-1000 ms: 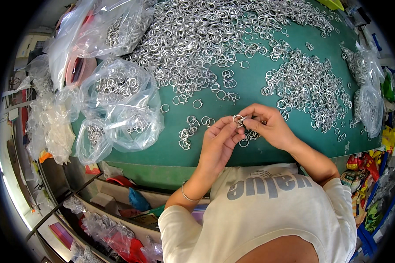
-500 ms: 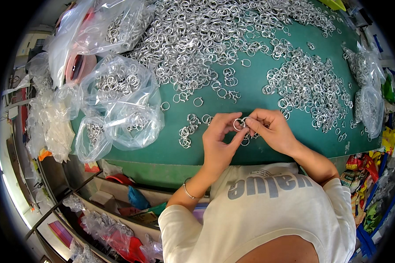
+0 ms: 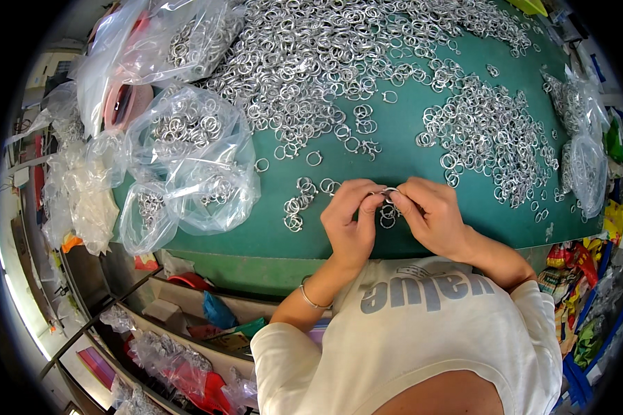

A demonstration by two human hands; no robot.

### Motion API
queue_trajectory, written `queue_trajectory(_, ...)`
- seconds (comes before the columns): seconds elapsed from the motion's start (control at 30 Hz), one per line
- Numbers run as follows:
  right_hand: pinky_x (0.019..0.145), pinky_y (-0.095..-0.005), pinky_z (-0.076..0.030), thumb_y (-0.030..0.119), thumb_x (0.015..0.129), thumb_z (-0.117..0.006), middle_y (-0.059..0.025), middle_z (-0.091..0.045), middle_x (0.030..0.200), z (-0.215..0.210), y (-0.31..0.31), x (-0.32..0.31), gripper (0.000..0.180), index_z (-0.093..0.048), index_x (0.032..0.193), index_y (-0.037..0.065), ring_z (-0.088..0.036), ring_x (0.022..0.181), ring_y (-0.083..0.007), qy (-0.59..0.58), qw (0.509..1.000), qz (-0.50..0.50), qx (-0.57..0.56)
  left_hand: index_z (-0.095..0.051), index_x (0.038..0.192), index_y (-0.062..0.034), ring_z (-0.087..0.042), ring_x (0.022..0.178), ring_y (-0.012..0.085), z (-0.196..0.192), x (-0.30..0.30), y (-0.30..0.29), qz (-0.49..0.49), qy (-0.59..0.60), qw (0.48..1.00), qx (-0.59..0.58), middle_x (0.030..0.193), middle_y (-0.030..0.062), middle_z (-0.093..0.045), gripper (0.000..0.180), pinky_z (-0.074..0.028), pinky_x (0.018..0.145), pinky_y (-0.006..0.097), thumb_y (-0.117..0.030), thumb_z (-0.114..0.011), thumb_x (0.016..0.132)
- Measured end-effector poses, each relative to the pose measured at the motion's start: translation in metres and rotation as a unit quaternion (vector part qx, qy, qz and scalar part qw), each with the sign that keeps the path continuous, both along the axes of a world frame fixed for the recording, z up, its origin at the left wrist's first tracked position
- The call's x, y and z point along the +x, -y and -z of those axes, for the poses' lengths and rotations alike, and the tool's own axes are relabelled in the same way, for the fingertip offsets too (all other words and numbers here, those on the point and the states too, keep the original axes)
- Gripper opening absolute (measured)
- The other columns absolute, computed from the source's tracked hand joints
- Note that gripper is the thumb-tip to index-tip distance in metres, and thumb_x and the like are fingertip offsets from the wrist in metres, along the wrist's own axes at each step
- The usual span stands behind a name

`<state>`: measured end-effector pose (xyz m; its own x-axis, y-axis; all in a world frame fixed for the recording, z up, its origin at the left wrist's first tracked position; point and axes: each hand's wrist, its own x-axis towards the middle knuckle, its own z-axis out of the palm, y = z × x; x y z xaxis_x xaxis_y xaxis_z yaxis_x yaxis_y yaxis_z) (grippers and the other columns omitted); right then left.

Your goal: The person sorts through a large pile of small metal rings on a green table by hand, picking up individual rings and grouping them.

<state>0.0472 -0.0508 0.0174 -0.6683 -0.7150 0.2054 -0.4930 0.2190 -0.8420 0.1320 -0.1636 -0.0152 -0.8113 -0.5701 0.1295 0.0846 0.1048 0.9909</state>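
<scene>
Left hand (image 3: 351,223) and right hand (image 3: 429,218) met in a pinch grip on one metal ring (image 3: 389,194), just above the green surface (image 3: 394,145) near its front edge. Two big ring heaps (image 3: 325,62) lay beyond the ring, uncountable; about five clear bags (image 3: 187,159) sat left of it.

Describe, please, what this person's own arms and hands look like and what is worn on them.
Both forearms are bare, coming out of the short sleeves of a pale cream T-shirt with grey lettering. The left hand has a thin silver bracelet at its wrist. The right hand shows no gloves or jewellery.
</scene>
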Motion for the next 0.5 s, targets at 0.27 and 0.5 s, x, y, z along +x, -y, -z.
queue_trajectory(0.27, 0.036, -0.0304, -0.035, 0.0, 0.078, -0.059, -0.0066, -0.045, 0.059, 0.008, -0.004, 0.005, 0.008, -0.055, 0.071, 0.001, -0.046, 0.041, -0.0207, -0.143, 0.989, -0.023, 0.005, -0.062, 0.084, 0.0037, -0.057, 0.065, 0.0173, 0.002, 0.008, -0.002, 0.001, 0.027, 1.0, 0.014, 0.081, 0.0125, -0.06, 0.007, -0.045, 0.057, 0.024, 0.0, -0.058, 0.08)
queue_trajectory(0.5, 0.039, -0.0312, -0.033, 0.001, 0.079, -0.057, -0.0084, -0.046, 0.058, 0.001, -0.004, 0.0, 0.007, -0.055, 0.073, -0.001, -0.044, 0.042, -0.0213, -0.039, 0.998, -0.054, 0.014, -0.062, 0.088, 0.0045, -0.058, 0.065, 0.0225, 0.004, 0.013, -0.004, -0.013, -0.029, 0.987, -0.16, 0.083, 0.0136, -0.06, 0.015, -0.047, 0.058, 0.028, 0.001, -0.064, 0.073)
